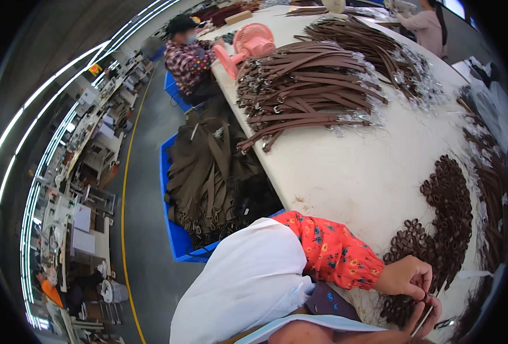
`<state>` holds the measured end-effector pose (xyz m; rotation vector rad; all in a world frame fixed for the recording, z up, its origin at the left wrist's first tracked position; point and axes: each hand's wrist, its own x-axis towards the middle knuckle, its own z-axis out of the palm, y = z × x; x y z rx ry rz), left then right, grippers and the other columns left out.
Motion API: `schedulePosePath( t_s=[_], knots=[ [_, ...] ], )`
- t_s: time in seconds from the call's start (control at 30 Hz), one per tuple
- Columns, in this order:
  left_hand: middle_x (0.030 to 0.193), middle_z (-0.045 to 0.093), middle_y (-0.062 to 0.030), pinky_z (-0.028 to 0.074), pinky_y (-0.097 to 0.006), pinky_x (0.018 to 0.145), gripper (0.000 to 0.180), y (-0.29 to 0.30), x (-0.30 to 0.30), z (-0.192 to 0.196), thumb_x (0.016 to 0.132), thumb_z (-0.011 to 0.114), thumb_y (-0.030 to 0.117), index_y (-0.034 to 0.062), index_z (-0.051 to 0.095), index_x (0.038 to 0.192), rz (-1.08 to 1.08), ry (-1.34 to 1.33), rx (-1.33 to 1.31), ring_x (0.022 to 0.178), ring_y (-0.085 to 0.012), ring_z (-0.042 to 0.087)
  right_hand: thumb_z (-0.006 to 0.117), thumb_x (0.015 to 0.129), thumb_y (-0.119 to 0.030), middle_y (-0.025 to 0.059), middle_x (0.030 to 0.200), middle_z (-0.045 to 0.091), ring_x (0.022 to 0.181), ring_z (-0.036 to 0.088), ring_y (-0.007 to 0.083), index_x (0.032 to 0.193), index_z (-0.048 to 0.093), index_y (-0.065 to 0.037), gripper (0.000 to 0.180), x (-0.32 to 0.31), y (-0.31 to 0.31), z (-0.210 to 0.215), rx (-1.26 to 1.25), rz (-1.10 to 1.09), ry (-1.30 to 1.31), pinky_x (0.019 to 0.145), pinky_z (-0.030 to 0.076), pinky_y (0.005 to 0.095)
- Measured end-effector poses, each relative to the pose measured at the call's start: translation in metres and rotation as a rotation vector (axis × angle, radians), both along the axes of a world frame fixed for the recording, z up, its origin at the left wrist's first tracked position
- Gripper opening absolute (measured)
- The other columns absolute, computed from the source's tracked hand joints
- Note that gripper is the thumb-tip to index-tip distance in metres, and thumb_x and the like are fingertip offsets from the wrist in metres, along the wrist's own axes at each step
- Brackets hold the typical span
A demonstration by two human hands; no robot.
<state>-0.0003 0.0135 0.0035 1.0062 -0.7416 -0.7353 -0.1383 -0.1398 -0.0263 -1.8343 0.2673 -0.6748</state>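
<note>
My left hand (406,277), in a red floral sleeve, is closed with its fingertips pinched together at the lower right. What it pinches is too small to make out. Just below, my right hand (427,317) is closed around a thin pale rod (421,323), its fingertips meeting those of the left. Both hands are over the edge of a heap of small dark brown loops (446,198) lying on the white table (345,172). More of these loops are partly hidden behind my left hand.
Bundles of brown straps (311,86) with metal buckles lie across the table's far half. A pink fan (252,40) stands near a seated person (188,60). A blue bin (170,229) of olive straps (199,172) is beside the table's left edge. Another person (426,26) is at far right.
</note>
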Motion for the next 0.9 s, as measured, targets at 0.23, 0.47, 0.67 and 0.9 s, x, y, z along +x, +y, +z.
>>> schedulePosePath(
  t_s=[0.23,0.47,0.67,0.9],
  knots=[
    [0.101,0.064,-0.012,0.056,-0.026,0.076,0.017,-0.005,0.01,-0.016,0.079,0.07,-0.008,-0.0011,0.062,0.092,0.113,-0.339,-0.052,0.093,-0.0161,0.066,0.066,0.083,0.001,0.0081,0.102,0.059,0.093,0.058,0.0143,0.112,0.054,-0.002,0.032,0.012,0.017,0.035,0.024,0.027,0.052,0.085,0.046,0.0279],
    [0.096,0.063,-0.0103,0.056,-0.027,0.077,0.023,-0.006,0.0,-0.008,0.079,0.07,-0.009,0.0007,0.06,0.097,0.117,-0.601,0.006,0.09,-0.0157,0.066,0.071,0.082,-0.003,0.0036,0.095,0.062,0.085,0.058,0.0074,0.115,0.055,-0.005,0.037,0.002,0.011,0.034,0.218,0.079,0.004,0.075,0.047,0.0222],
    [0.089,0.064,-0.0058,0.049,-0.023,0.066,0.027,0.0,0.004,-0.009,0.078,0.073,-0.005,0.0017,0.062,0.101,0.051,-0.5,0.208,0.075,-0.01,0.06,0.072,0.074,0.0,0.0075,0.087,0.064,0.074,0.064,0.017,0.106,0.061,-0.007,0.035,0.007,0.013,0.035,-0.172,0.01,-0.087,0.065,0.051,0.0259],
    [0.087,0.067,-0.0047,0.045,-0.03,0.069,0.017,-0.005,0.025,-0.004,0.073,0.076,0.001,0.0094,0.069,0.086,0.14,-0.809,0.259,0.075,-0.0189,0.059,0.071,0.073,0.002,0.0082,0.086,0.065,0.074,0.066,0.0182,0.104,0.06,-0.006,0.034,0.006,0.006,0.041,-0.239,-0.025,-0.116,0.064,0.052,0.0269]
  ],
)
